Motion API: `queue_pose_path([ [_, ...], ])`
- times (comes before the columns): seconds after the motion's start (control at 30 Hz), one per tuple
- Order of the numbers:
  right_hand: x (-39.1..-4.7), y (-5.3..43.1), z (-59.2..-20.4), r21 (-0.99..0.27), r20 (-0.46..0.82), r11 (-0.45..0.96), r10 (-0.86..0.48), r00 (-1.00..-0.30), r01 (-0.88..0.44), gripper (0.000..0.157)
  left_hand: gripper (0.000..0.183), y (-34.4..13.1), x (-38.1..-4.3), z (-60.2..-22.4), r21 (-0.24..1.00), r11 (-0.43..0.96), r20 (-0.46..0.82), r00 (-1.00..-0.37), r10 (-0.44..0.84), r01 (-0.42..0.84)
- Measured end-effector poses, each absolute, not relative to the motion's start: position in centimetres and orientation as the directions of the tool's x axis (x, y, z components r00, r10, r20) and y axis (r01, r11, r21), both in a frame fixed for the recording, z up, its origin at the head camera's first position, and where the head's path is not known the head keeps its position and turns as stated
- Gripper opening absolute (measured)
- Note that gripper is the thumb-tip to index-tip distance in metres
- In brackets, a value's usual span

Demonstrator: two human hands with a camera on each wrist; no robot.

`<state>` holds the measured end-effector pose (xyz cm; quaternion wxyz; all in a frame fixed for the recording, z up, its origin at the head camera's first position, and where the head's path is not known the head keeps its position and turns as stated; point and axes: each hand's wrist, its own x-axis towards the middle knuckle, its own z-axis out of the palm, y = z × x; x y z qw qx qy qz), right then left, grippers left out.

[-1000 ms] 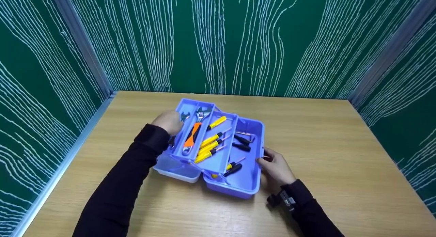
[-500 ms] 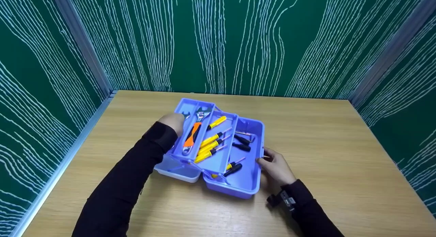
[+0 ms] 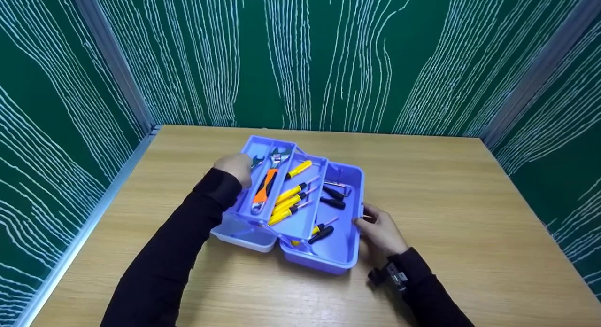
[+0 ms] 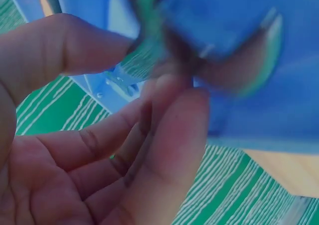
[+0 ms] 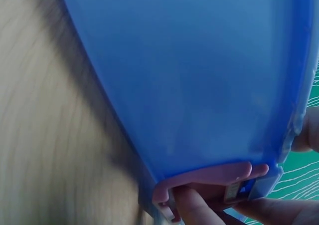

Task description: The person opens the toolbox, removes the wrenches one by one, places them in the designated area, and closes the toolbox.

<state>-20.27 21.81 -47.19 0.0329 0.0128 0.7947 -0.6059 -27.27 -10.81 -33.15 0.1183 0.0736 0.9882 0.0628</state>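
Note:
A blue-purple toolbox [image 3: 324, 267] stands open on the table, its stepped trays spread out to the left. At the upper left tray my left hand [image 3: 234, 169] pinches an open-end wrench [image 3: 257, 161] between thumb and fingers. Its metal jaw end [image 4: 256, 68] is blurred in the left wrist view; the hand hides much of the rest in the head view. On the box's right side my right hand [image 3: 382, 230] grips the wall, thumb at the rim and fingers at the pink latch [image 5: 214, 174]. An adjustable wrench [image 3: 266, 183] with an orange-black handle lies beside the left hand.
Several yellow-handled screwdrivers [image 3: 287, 202] lie in the middle tray. Black-handled tools [image 3: 332, 203] rest in the deep bottom section. The wooden table [image 3: 446, 200] is enclosed by green panels [image 3: 422, 59] with white wavy lines.
My left hand has shifted slightly right and then a little back left at the upper tray, the wrench moving slightly with it. The right hand and the toolbox stay in place.

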Motion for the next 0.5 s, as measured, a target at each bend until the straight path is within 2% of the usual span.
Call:
queue_pose_path([
  [0.1, -20.2, 21.8, -47.1, -0.964, -0.073, 0.260, -0.023, -0.997, 0.065, 0.056, 0.018, -11.1, -27.2, -33.1, 0.176, 0.978, -0.203, -0.968, 0.149, 0.114],
  [0.33, -19.8, 22.0, -46.7, -0.966, -0.099, 0.243, -0.029, -0.995, 0.089, 0.059, 0.026, -11.8, -27.0, -32.9, 0.304, 0.949, -0.167, -0.976, 0.140, 0.084],
  [0.5, -19.9, 22.3, -46.5, -0.979, -0.115, 0.172, -0.026, -0.993, 0.109, 0.062, 0.027, -12.9, -26.9, -33.3, 0.355, 0.931, -0.126, -0.983, 0.133, 0.081],
])
